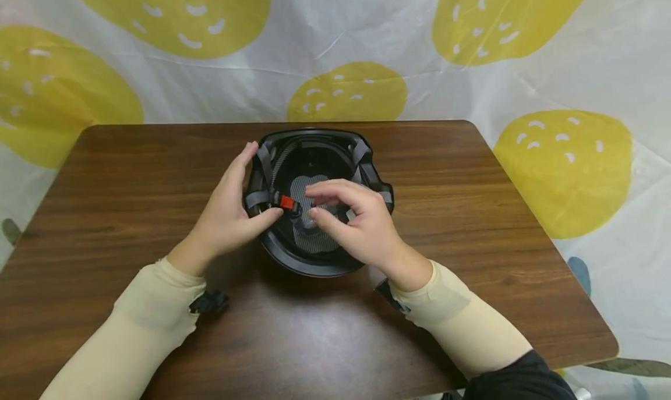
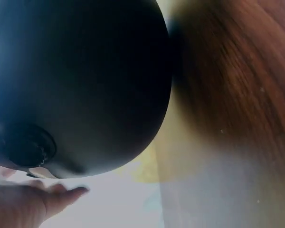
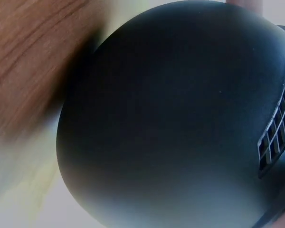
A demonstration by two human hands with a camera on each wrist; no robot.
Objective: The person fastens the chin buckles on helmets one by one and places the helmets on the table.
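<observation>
**Both hands meet in front of you, fingers curled**

Your two forearms, in cream sleeves, reach forward and angle inward so the hands come together at the middle. Your left hand [image 1: 228,213] lies palm inward, fingers stretched upward and the thumb bent across toward the right. Your right hand [image 1: 356,219] is held knuckles up, fingers curled forward, thumb and forefinger tips close together in a pinching grip. A dark band sits at each wrist.
</observation>
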